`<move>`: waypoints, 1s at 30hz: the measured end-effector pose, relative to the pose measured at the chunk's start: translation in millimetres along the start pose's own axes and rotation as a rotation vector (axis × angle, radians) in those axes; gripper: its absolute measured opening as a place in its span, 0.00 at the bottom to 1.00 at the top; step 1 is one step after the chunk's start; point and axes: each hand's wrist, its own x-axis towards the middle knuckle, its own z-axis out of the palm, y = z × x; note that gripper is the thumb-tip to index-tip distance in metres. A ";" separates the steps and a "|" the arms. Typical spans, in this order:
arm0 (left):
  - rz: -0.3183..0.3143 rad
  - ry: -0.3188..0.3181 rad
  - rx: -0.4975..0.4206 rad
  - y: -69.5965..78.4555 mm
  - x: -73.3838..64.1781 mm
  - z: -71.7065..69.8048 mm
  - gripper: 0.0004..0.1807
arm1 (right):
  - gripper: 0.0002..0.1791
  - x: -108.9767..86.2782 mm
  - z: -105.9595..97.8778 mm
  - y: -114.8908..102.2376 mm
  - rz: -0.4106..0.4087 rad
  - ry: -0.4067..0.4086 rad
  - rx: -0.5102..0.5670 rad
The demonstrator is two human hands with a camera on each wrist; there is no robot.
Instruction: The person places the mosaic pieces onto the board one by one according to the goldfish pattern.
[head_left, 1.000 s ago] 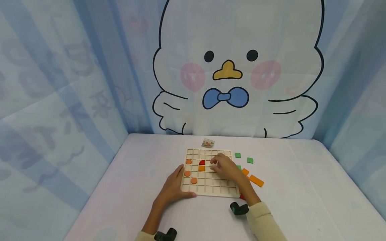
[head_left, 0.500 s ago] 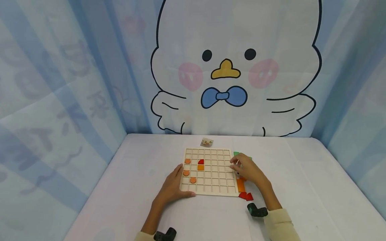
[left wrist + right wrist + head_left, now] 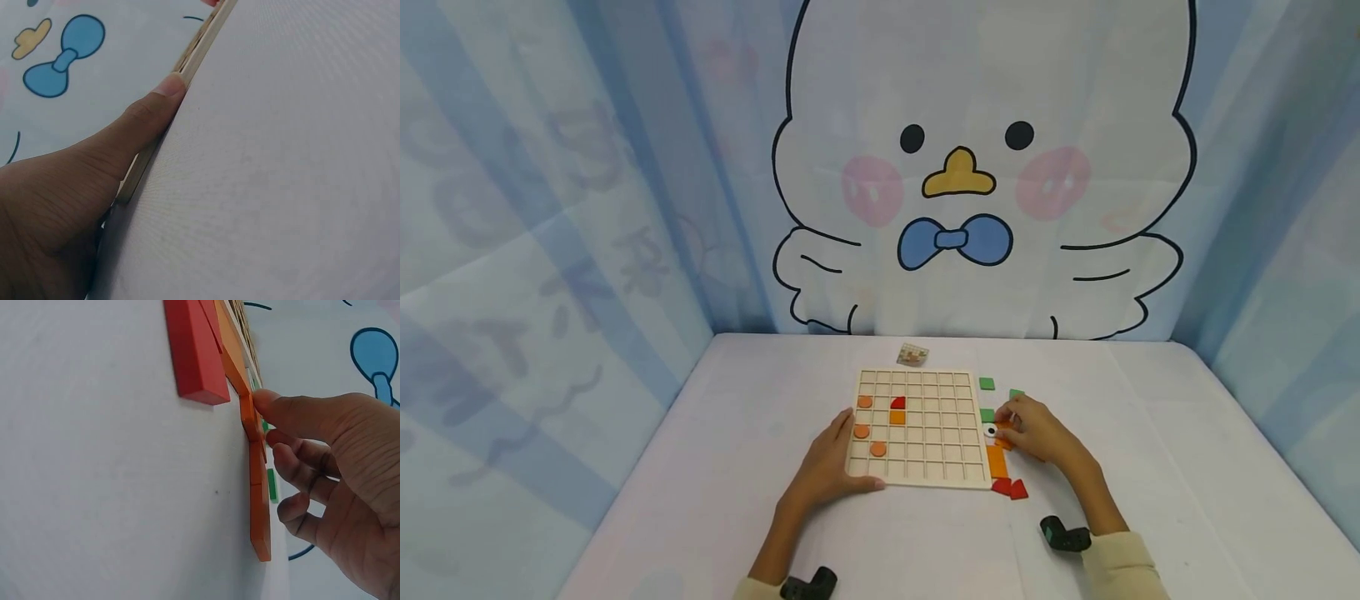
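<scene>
A cream wooden grid board point(image 3: 936, 442) lies on the table. My left hand point(image 3: 827, 467) rests at its near left corner, fingers along the left side and thumb point(image 3: 165, 94) against the front edge. On the board are several round orange pieces point(image 3: 878, 449), a red quarter-round piece point(image 3: 898, 402) and an orange square point(image 3: 897, 417). My right hand point(image 3: 1037, 429) is just right of the board, thumb and fingertips apart among loose orange blocks point(image 3: 259, 506). In the right wrist view its thumb touches one orange block point(image 3: 249, 415). A white round piece with a black dot point(image 3: 991, 431) lies beside the fingertips.
Green squares point(image 3: 987, 383) lie off the board's far right side. An orange block point(image 3: 996, 461) and two red pieces point(image 3: 1018, 489) lie by its near right corner. A small patterned item point(image 3: 913, 355) sits behind the board. Curtains point(image 3: 625, 208) surround the table.
My right hand has moved right, from above the board to the loose pieces beside it, and lowered there. My left hand stays at the board's corner. The pieces on the board look unchanged.
</scene>
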 end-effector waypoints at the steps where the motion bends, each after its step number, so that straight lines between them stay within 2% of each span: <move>1: -0.001 0.001 0.002 0.0 0.2 -0.2 0.71 | 0.11 -0.1 -0.1 0.2 -0.002 0.002 0.002; 10: 0.010 0.003 0.007 -1.9 0.7 0.9 0.71 | 0.13 1.6 2.0 -1.3 -0.012 0.005 0.008; 14: -0.003 -0.006 0.008 -2.8 0.1 2.9 0.71 | 0.14 0.9 5.4 -2.5 -0.019 -0.002 0.028; 20: -0.009 -0.007 0.011 -1.3 -0.5 3.5 0.71 | 0.11 0.2 7.3 -3.1 -0.039 0.005 -0.010; 25: -0.010 -0.007 0.015 0.8 -0.5 2.1 0.70 | 0.10 0.4 7.2 -5.1 -0.002 0.011 -0.059; 30: -0.008 -0.005 0.016 4.0 -1.2 -0.4 0.70 | 0.12 0.8 6.2 -5.9 0.067 0.046 -0.095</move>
